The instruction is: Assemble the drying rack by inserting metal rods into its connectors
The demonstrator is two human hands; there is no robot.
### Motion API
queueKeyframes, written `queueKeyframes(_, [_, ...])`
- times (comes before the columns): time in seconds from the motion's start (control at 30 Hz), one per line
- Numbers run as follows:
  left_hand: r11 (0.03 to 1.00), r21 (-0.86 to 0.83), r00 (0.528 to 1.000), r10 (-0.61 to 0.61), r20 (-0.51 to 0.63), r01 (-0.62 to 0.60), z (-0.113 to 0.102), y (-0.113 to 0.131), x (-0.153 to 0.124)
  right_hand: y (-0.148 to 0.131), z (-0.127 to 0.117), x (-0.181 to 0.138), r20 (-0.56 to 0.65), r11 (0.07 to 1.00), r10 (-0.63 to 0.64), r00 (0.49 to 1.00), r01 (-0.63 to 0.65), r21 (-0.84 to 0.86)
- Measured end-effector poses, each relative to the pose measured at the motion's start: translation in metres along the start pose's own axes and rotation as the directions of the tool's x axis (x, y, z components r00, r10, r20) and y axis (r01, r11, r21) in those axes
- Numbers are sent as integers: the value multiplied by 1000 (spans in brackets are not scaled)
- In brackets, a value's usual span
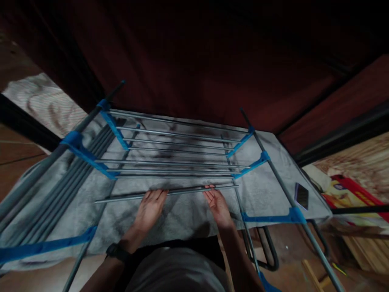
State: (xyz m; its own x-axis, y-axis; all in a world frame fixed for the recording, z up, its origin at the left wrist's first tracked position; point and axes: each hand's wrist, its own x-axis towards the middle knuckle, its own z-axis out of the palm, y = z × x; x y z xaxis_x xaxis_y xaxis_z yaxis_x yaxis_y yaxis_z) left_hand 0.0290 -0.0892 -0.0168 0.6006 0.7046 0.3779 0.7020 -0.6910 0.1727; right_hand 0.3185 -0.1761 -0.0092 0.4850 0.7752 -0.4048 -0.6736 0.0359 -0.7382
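A thin grey metal rod (185, 191) lies crosswise in front of me, its left end slightly lower than its right. My left hand (152, 206), with a dark watch on the wrist, is closed over the rod left of its middle. Farther right, my right hand (217, 203) holds the rod between its fingers, palm turned partly up. Beyond both hands stands a rack frame of grey tubes and blue plastic brackets. Several rods span between its left bracket (91, 161) and right bracket (257, 164). Nearer me, a lower left bracket (51, 244) and a lower right bracket (273, 218) stick inward.
The frame rests on a table with a grey cloth (182, 225). Several loose rods (65, 186) lie along the left side. A phone (302, 196) lies at the right, near a red-and-yellow package (349, 192). A dark red curtain (188, 61) hangs behind.
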Motion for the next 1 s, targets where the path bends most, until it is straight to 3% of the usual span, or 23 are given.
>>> queueKeyframes(0.27, [997,-64,991,43,-128,-52,2,-10,7,-13,-5,10,-67,997,-82,994,81,-15])
queueKeyframes(0.67, [977,-123,974,154,-167,-175,5,-20,16,-49,9,0,-148,986,-99,984,117,121])
queueKeyframes(0.87, [990,-101,982,84,-167,-102,-7,-16,18,-63,3,-1,-133,980,-148,980,163,114])
queueKeyframes(1.0, [988,-125,982,68,-174,-91,-12,-1,26,-53,10,-5,-108,981,-119,987,134,142])
